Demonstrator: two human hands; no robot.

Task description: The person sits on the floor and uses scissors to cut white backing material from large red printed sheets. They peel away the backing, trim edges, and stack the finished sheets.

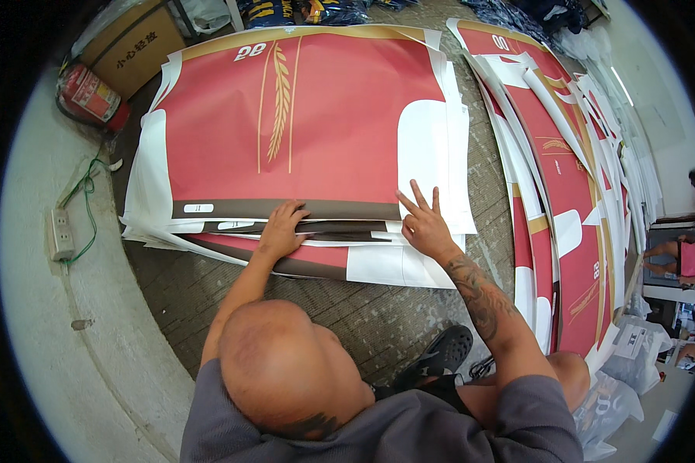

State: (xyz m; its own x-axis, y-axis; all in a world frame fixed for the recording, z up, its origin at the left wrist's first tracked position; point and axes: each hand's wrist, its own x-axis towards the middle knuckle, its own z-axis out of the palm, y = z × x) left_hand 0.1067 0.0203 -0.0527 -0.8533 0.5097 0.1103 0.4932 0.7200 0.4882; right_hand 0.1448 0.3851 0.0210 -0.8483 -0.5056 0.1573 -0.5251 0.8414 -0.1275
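A pile of large printed paper sheets lies on the floor before me. The top sheet (216, 131) is red with a gold wheat-ear design, white cut-out corners and a dark brown strip (347, 209) along its near edge. My left hand (283, 230) lies across that near edge, its fingers on the brown strip. My right hand (427, 224), fingers spread apart, is at the white lower right corner (432, 147) of the sheet and holds nothing. Below both hands, the edges of lower sheets (394, 262) stick out unevenly toward me.
Another long heap of similar red and white sheets (575, 216) lies on the right. At the far left are a red fire extinguisher (91, 94) and a cardboard box (135, 48). A socket box (61, 234) with green wire sits by the left wall. Plastic bags (606, 409) lie lower right.
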